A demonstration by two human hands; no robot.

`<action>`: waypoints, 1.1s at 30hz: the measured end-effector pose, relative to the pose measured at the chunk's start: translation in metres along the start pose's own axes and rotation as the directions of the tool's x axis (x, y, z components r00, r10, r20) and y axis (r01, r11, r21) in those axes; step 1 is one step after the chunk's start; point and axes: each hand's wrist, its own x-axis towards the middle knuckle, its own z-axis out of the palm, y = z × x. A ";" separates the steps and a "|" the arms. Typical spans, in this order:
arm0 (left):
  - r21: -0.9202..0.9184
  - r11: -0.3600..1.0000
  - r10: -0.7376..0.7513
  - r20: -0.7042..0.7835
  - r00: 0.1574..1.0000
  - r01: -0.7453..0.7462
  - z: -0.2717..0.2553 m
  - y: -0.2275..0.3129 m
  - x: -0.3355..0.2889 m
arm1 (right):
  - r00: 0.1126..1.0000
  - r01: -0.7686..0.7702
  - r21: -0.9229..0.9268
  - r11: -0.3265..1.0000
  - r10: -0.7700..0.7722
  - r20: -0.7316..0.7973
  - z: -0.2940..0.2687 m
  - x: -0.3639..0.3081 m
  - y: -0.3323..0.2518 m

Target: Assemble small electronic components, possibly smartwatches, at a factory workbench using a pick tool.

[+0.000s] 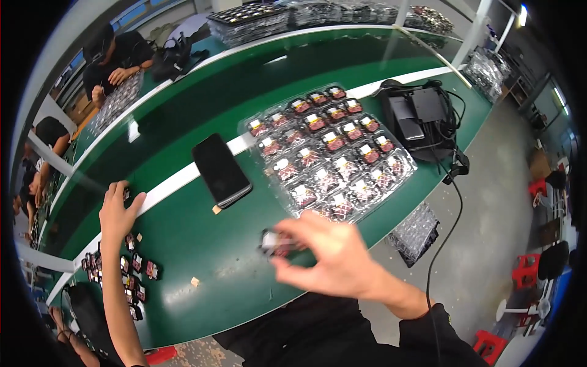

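My right hand (327, 254) is closed above the green table, its thumb and fingers pinching a small black-and-reddish part (276, 243) that is blurred by motion. My left hand (119, 211) lies at the table's left side, fingers stretched and thumb apart. Just beside its fingers sits another small dark part (127, 193), half hidden; whether they touch, I cannot tell. Below that hand, several like parts (136, 266) lie in a loose group, partly behind my forearm. Right of centre, a clear plastic tray (272, 177) holds rows of such parts with white-and-yellow tops.
A black phone (221, 170) lies left of the tray. At the right stand a black bag (422, 137) and a power bank-like block, with a black cable (455, 214) hanging over the edge. A raised rail divides the table (214, 269). Another person (116, 67) works across it.
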 end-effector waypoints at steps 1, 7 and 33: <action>0.026 0.999 -0.041 0.025 0.999 0.041 0.012 -0.011 0.004 | 0.997 -0.009 -0.042 0.999 0.006 -0.083 -0.017 0.000 0.009; -0.079 0.996 -0.028 0.012 1.000 0.029 0.037 -0.034 0.020 | 0.842 -0.379 -0.322 0.868 0.179 -0.508 -0.117 -0.015 0.088; -0.562 0.734 0.503 0.071 0.861 -0.382 -0.025 0.139 -0.110 | 0.967 -0.215 0.317 0.924 0.156 0.200 0.048 -0.002 -0.006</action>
